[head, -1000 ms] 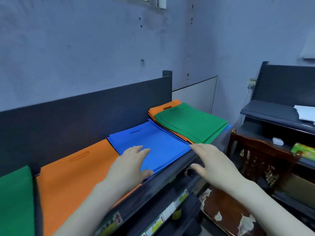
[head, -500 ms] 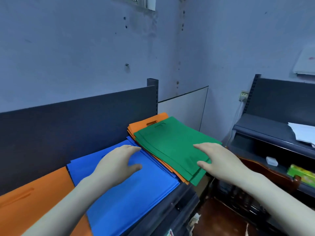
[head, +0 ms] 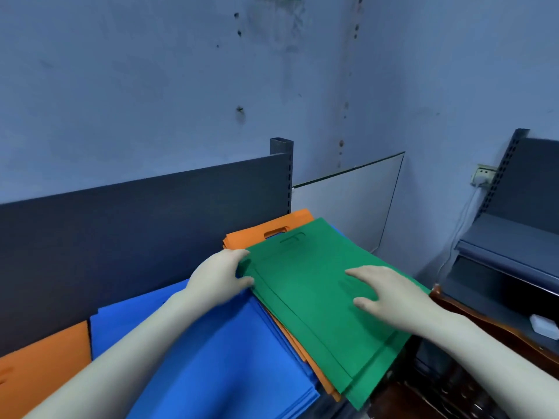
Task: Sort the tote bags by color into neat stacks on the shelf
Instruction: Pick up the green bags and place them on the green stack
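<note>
A mixed pile lies at the right end of the shelf: green tote bags on top, orange tote bags beneath them. My left hand grips the green bags' left edge, thumb and fingers around it. Flat on the green top bag rests my right hand, fingers spread. A blue stack lies to the left of the pile, partly under my left forearm. Another orange stack sits at the far left.
The dark shelf back panel and its upright post run behind the bags. A white board leans on the wall. At the right stand a wooden chair and a second grey shelf unit.
Both hands moved right from the blue stack to the green bags. My left hand has taken the green edge and my right hand has settled on top. The view swung right.
</note>
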{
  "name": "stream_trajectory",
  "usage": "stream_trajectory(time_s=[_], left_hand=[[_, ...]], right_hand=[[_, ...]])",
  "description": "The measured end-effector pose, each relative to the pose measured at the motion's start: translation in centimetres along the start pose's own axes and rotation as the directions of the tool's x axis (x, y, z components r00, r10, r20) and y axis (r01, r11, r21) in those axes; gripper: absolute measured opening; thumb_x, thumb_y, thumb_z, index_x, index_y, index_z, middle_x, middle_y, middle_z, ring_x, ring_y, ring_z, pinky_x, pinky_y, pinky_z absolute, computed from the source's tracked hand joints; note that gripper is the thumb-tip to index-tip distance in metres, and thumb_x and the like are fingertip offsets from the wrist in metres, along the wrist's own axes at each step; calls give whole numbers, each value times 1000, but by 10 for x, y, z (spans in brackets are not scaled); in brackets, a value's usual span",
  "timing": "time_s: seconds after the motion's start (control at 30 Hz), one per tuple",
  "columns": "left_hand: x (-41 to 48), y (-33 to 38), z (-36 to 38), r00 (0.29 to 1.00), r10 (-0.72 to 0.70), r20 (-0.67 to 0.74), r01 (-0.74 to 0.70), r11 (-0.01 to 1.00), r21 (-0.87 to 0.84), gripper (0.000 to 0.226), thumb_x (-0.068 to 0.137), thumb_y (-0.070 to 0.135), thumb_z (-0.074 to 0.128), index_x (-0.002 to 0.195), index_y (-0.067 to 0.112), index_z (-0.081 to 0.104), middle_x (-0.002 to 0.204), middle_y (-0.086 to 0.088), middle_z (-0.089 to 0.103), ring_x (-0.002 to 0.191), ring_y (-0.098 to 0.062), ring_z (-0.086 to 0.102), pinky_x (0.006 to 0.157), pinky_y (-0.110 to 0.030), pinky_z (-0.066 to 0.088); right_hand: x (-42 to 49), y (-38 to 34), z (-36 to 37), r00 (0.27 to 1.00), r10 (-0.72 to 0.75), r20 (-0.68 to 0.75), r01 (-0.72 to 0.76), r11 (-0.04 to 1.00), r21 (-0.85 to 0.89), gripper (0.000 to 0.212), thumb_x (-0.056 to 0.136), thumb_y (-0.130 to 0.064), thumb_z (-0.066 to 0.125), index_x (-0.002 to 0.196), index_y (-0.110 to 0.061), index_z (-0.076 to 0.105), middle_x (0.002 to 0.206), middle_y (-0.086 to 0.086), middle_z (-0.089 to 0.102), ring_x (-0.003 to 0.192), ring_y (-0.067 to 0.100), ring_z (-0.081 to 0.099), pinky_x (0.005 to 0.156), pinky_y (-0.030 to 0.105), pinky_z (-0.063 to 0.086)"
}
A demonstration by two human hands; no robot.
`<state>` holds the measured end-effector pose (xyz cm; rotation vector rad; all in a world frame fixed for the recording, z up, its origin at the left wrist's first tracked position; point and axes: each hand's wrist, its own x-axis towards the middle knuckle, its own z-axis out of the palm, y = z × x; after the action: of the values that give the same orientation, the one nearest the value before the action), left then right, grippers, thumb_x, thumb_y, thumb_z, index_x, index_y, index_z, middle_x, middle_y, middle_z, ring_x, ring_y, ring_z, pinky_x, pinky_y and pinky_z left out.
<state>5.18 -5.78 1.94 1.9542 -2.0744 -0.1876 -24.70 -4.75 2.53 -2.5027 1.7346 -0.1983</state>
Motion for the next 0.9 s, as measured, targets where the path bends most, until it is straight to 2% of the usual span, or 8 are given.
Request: stream_trajectory(time_s=[0.07,0.13,0.3,0.53,0.67,0.8,0.87,0.9], left_hand=[[16,3,7,998,-66,-10,66,998,-14,52,84,38,65,131,19,49,122,-2,57,116,-21,53,90,-35,48],[31,9,14,991,-133,-11,133,991,-9,61,84,40,65,137,17,44,128,-5,55,119,-24,51,92,-37,48],[54,26,26,967,-248,-60,254,960,115,56,81,41,68,129,18,49,120,-6,54,113,-30,48,87,-39,50],[52,33,39,916,-396,-69,401,911,99,54,77,37,73,125,19,55,119,-6,51,114,-28,48,86,-36,49],[43,41,46,876,-466,-126,467,884,-26,51,80,28,70,127,22,52,118,-4,48,113,-24,48,78,-35,49],[33,47,53,807,-550,-216,495,829,-262,67,77,20,72,137,21,43,123,-6,48,107,-21,52,78,-31,46],[26,48,53,729,-649,-218,493,718,-491,70,76,13,73,139,19,42,122,-6,52,105,-20,54,81,-32,46],[22,48,53,685,-709,-169,478,612,-630,69,77,9,72,139,15,42,119,-7,54,103,-21,56,81,-32,48]], right_hand=[[21,12,2,999,-30,22,30,1000,-5,59,89,-36,57,144,-28,36,148,-10,39,137,10,33,112,25,27],[43,26,1,999,-29,37,29,1000,9,58,90,-34,57,144,-27,37,149,-9,39,138,11,33,111,27,30],[95,64,6,995,20,101,-24,999,37,59,89,-31,56,144,-23,36,148,-1,39,135,19,38,106,34,37],[151,85,24,993,42,113,-59,987,148,51,81,-38,61,127,-17,51,125,7,57,119,28,51,92,39,46],[170,82,31,995,69,73,-81,979,185,38,74,-35,65,106,-17,55,109,4,63,106,29,56,77,34,46],[179,83,38,988,136,74,-153,916,371,37,77,-18,65,113,-13,56,112,5,63,107,28,58,78,32,45],[179,85,41,986,164,33,-162,884,439,26,77,-13,63,104,-11,61,104,8,66,101,30,60,71,30,43],[178,87,43,986,167,8,-151,869,471,17,77,-12,63,94,-10,63,97,9,67,95,30,60,67,30,42]])
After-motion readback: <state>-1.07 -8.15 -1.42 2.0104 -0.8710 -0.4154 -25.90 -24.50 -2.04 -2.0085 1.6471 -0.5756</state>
